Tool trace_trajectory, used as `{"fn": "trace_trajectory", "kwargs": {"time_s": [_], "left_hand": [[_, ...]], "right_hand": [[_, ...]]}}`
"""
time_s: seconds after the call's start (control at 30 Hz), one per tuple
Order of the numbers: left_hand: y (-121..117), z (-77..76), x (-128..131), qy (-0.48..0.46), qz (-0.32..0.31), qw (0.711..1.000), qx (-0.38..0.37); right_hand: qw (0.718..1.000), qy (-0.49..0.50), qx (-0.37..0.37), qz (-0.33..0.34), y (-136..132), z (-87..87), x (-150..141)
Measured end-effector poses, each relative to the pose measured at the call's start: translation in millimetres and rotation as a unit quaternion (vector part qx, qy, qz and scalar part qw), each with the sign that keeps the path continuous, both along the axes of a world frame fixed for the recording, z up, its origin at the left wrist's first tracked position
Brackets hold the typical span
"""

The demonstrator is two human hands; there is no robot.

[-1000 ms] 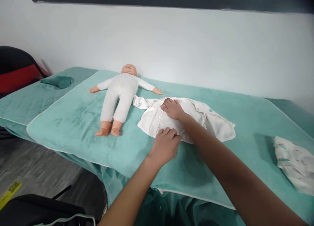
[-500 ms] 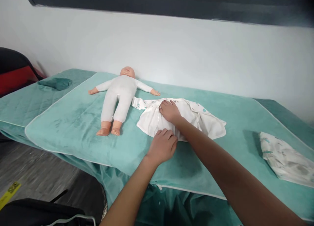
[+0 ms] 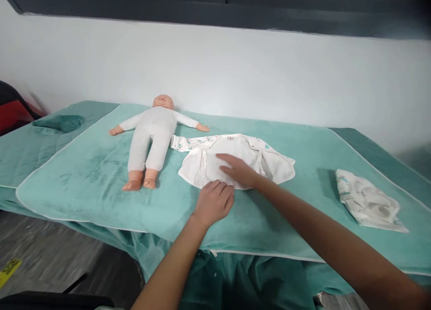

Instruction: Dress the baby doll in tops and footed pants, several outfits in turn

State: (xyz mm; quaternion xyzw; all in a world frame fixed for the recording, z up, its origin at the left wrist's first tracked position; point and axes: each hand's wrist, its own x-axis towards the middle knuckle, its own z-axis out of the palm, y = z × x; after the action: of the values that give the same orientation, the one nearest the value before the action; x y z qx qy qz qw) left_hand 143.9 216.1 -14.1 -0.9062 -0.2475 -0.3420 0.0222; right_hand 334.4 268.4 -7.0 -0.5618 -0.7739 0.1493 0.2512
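Note:
A white baby shirt (image 3: 232, 147) with small printed patterns lies spread open on the green cover. Its left sleeve stretches out toward the doll. My left hand (image 3: 213, 203) is closed at the shirt's lower hem, its fingers curled over the edge. Over the middle of the shirt is my right hand (image 3: 239, 170), open with fingers stretched and holding nothing; whether it touches the cloth I cannot tell. To the left, a baby doll (image 3: 151, 135) in a white body lies on its back, arms spread and feet toward me.
The padded green cover (image 3: 101, 175) lies over a bed against a white wall (image 3: 215, 67). A folded patterned white cloth (image 3: 370, 202) rests at the right. A face hole (image 3: 60, 123) shows at the far left, near a black and red chair (image 3: 13, 112).
My right hand has lifted from its flat spot on the shirt and come nearer to me, its fingers now apart. My left hand stays at the hem. The view has shifted to the right.

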Motion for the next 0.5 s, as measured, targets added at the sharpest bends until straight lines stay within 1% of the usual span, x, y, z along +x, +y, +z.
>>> {"fn": "trace_trajectory", "kwargs": {"time_s": [0.07, 0.13, 0.2, 0.23, 0.3, 0.37, 0.43, 0.5], "left_hand": [[0.9, -1.3, 0.9, 0.003, 0.010, 1.000, 0.003], [1.8, -2.6, 2.3, 0.000, 0.014, 1.000, 0.004], [2.3, -3.5, 3.7, -0.001, 0.019, 1.000, 0.005], [2.4, -3.7, 4.2, 0.000, 0.020, 1.000, 0.006], [2.4, -3.4, 5.0, 0.002, 0.019, 1.000, 0.012], [2.2, -2.6, 5.5, 0.002, 0.019, 1.000, 0.020], [1.9, -1.4, 5.9, 0.009, 0.023, 0.999, 0.021], [1.5, -0.3, 6.3, 0.022, 0.029, 0.999, 0.014]], "right_hand": [[0.992, 0.018, 0.036, -0.123, -9.9, 7.6, 49.9], [0.962, 0.000, 0.063, -0.265, -20.3, 14.1, 101.8], [0.926, -0.005, 0.045, -0.376, -32.3, 17.1, 146.0], [0.913, 0.004, 0.025, -0.407, -38.6, 16.9, 163.1], [0.906, 0.023, -0.013, -0.422, -50.0, 14.2, 186.0], [0.910, 0.050, -0.038, -0.409, -57.2, 10.4, 196.9], [0.912, 0.090, -0.043, -0.398, -57.8, 8.5, 201.9], [0.904, 0.146, -0.026, -0.400, -51.8, 10.0, 206.5]]}}
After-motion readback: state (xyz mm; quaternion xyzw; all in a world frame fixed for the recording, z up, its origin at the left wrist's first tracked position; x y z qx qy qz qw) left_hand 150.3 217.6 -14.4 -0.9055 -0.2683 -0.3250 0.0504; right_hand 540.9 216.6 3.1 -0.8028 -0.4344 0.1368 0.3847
